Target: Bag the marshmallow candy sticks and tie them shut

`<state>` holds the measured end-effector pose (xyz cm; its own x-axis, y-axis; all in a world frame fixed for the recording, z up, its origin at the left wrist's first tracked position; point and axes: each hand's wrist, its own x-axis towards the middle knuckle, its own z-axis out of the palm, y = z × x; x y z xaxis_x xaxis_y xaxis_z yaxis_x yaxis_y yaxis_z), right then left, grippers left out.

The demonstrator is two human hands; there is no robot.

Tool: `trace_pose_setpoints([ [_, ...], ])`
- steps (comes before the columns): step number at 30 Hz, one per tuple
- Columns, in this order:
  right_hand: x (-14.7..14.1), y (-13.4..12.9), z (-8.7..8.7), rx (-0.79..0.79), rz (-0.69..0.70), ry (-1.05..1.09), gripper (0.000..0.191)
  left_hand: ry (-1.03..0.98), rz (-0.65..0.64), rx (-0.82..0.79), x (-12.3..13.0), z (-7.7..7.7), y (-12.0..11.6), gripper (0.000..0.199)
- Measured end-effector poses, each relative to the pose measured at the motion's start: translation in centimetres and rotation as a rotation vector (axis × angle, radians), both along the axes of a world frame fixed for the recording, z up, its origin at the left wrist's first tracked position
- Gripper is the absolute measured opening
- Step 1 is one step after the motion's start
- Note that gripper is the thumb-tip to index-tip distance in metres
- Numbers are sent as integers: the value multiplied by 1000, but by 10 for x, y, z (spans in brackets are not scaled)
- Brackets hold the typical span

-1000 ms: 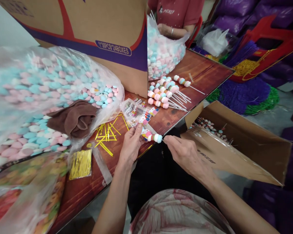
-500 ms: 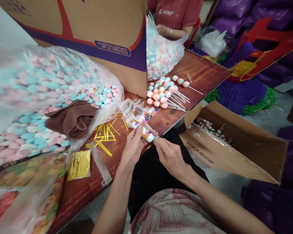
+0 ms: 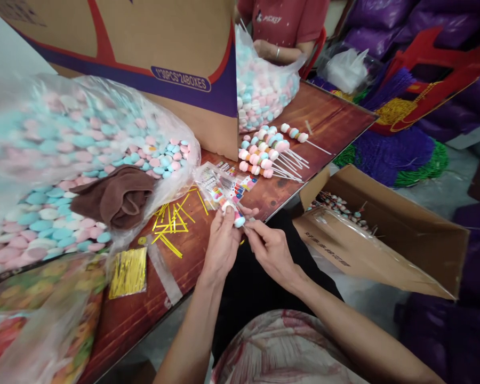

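My left hand [image 3: 223,242] is closed around a marshmallow skewer [image 3: 238,219] in a clear printed wrapper, its thumb lying along the top. At the lower end of that skewer, my right hand [image 3: 272,252] pinches with thumb and forefinger; whether it grips stick, wrapper or a tie is too small to tell. Just beyond the left hand lie flat printed wrappers [image 3: 208,179]. Loose yellow twist ties [image 3: 171,223] are scattered left of my hands, near a packet of yellow ties [image 3: 128,273]. A pile of unwrapped marshmallow skewers [image 3: 261,153] rests farther back, sticks towards the right.
A large bag of marshmallows [image 3: 84,141] covers the table's left, with a brown cloth [image 3: 116,197] on it. Behind stands a tall carton [image 3: 144,48]. An open box [image 3: 384,250] holding skewers is on my right. A co-worker in a red shirt [image 3: 282,24] sits across.
Both hands have shifted slightly, the left turning the wrapped skewer more upright. My right hand stays pinched at its lower end. The whole view has drifted a little.
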<state>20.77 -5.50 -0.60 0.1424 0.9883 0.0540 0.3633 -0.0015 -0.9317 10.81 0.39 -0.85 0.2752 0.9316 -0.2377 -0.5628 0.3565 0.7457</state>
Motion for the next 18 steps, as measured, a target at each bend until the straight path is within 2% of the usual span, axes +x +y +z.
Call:
trace_pose_setpoints([
  [2,0,2,3,-17,-23,63,24,-11,-26,-7,-1,3,0,30],
  [7,12,-11,9,-148,109,92,31,-9,40,-67,-9,4,6,28],
  [9,16,-16,8,-178,109,120,30,8,10,-91,-12,3,7,32],
  [12,18,-21,5,-135,49,118,25,78,-50,-133,-16,3,5,40],
  [18,18,-22,1,-75,31,88,22,269,50,-123,-22,8,0,36],
])
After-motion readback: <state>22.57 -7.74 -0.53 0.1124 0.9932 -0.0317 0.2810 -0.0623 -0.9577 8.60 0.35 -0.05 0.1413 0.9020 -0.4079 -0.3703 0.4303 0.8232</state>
